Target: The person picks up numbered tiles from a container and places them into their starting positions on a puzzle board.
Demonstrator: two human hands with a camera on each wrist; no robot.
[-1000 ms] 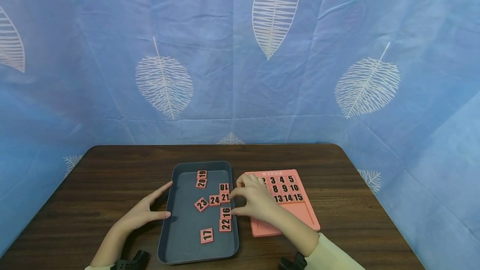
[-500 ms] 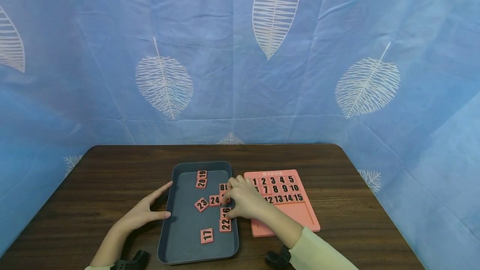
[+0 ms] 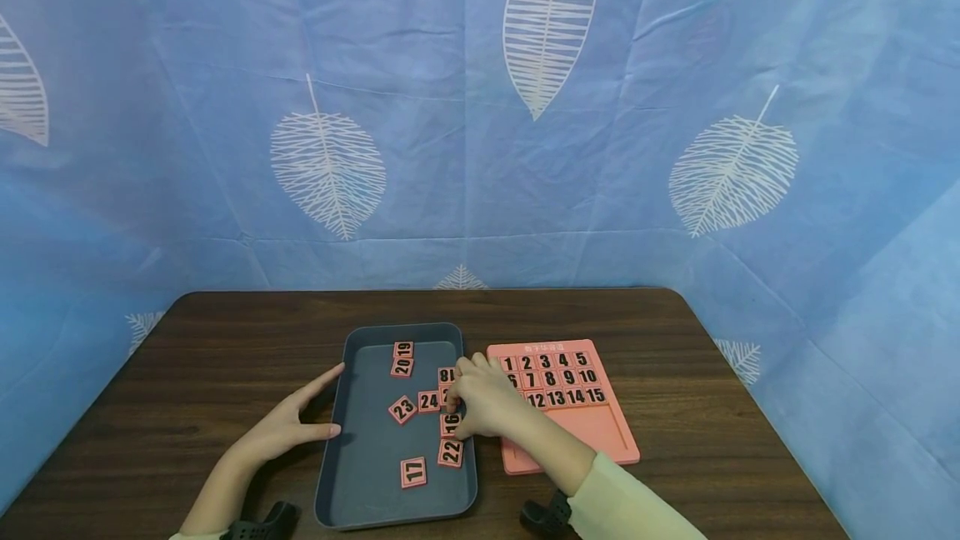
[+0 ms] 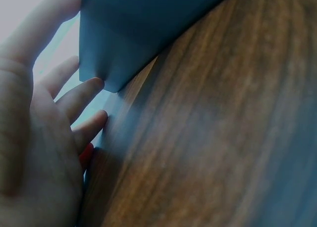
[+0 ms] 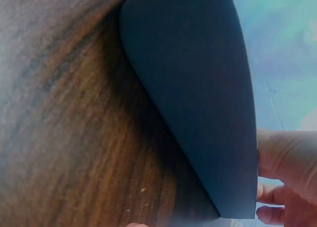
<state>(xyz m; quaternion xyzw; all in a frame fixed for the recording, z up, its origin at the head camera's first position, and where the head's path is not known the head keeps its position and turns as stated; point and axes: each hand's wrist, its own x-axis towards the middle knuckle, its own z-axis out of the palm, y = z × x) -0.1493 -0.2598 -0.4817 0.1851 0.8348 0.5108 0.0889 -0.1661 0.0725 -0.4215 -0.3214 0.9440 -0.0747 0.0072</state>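
In the head view, a dark blue-grey tray (image 3: 367,477) holds several pink number tiles. My right hand (image 3: 491,398) reaches over its right wall, thumb and fingertips pinching the tile marked 16 (image 3: 450,423). Right below it lies tile 22 (image 3: 450,452), slightly turned; tile 21 above is partly covered by the fingers. My left hand (image 3: 288,423) rests against the tray's left side, thumb and fingers spread. The left wrist view shows that hand (image 4: 44,133) with its fingers extended at the tray wall (image 4: 133,33). In the right wrist view, the tray wall (image 5: 198,98) hides the right fingertips.
Right of the tray lies a pink number board (image 3: 585,423), its upper rows filled with tiles 1 to 15, partly behind my right hand. Tiles 17 (image 3: 413,472), 23 (image 3: 402,409), 24 (image 3: 428,401) and others lie loose in the tray.
My right hand has moved left from the tray's right rim and lowered onto tile 16. Tile 22 has turned slightly. The left hand stays in place.
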